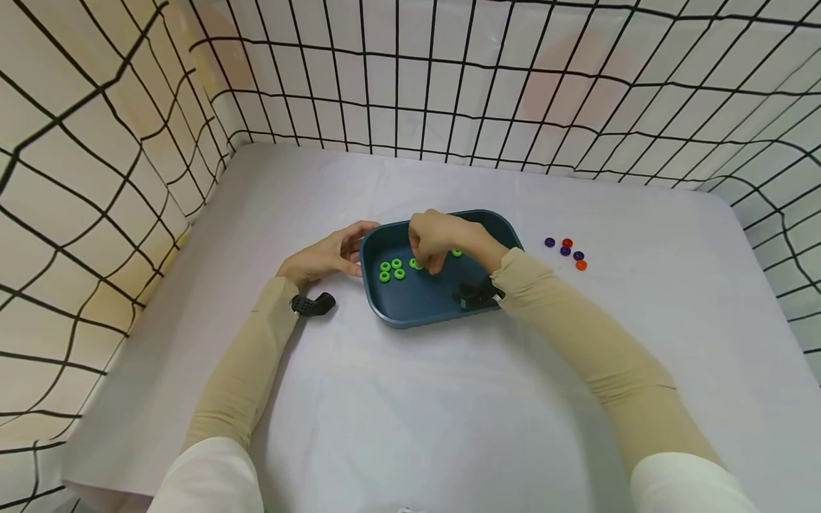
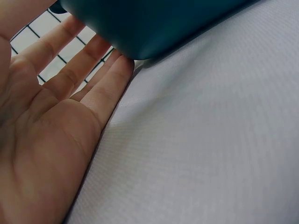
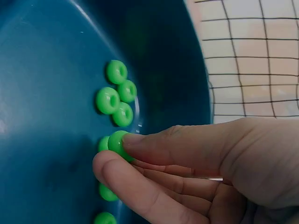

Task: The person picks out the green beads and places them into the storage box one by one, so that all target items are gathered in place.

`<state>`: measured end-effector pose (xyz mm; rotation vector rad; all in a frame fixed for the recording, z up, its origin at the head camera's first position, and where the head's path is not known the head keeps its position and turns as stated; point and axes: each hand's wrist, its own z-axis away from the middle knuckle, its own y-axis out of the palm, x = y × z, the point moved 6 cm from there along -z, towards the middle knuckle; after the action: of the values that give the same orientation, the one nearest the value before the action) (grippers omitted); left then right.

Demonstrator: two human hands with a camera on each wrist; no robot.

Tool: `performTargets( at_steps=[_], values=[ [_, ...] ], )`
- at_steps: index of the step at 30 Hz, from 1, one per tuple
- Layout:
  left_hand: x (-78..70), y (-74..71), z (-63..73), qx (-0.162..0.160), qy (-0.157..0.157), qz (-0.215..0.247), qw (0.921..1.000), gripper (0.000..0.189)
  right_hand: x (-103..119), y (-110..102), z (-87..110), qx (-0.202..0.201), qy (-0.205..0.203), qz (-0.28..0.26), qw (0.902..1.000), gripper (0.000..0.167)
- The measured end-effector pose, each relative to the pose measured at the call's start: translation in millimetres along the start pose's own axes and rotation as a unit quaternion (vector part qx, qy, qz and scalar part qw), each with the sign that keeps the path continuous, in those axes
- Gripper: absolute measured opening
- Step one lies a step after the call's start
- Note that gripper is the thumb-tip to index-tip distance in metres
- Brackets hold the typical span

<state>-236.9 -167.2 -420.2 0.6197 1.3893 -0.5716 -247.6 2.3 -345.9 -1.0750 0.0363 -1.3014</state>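
A dark teal tray (image 1: 410,306) with rounded corners lies on the white table. My left hand (image 1: 328,254) rests against the tray's left end, its fingers fairly straight at the wall; the left wrist view shows the fingertips at the tray's corner. Over the inside of the tray is my right hand (image 1: 442,236), pinching a green ring-shaped bead (image 3: 115,143) between thumb and index finger. Right beside that bead is another green bead, partly hidden behind it. Several green beads (image 3: 107,100) lie in a cluster on the tray floor, and others are partly covered by the fingers.
Several purple and red-orange beads (image 1: 565,251) lie on the table to the right of the tray. A black wire grid (image 1: 398,78) stands along the back and both sides. Black wrist devices (image 1: 314,305) are worn on both forearms, the right one overlapping the tray in the head view.
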Motion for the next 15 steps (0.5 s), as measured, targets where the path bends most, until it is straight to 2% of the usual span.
performTargets(
  at_steps=[15],
  values=[
    [-0.1, 0.4, -1.0, 0.000, 0.003, 0.003, 1.0000, 0.097, -1, 13, -12.6, 0.018, 0.034, 0.012, 0.9992, 0.007]
  ],
)
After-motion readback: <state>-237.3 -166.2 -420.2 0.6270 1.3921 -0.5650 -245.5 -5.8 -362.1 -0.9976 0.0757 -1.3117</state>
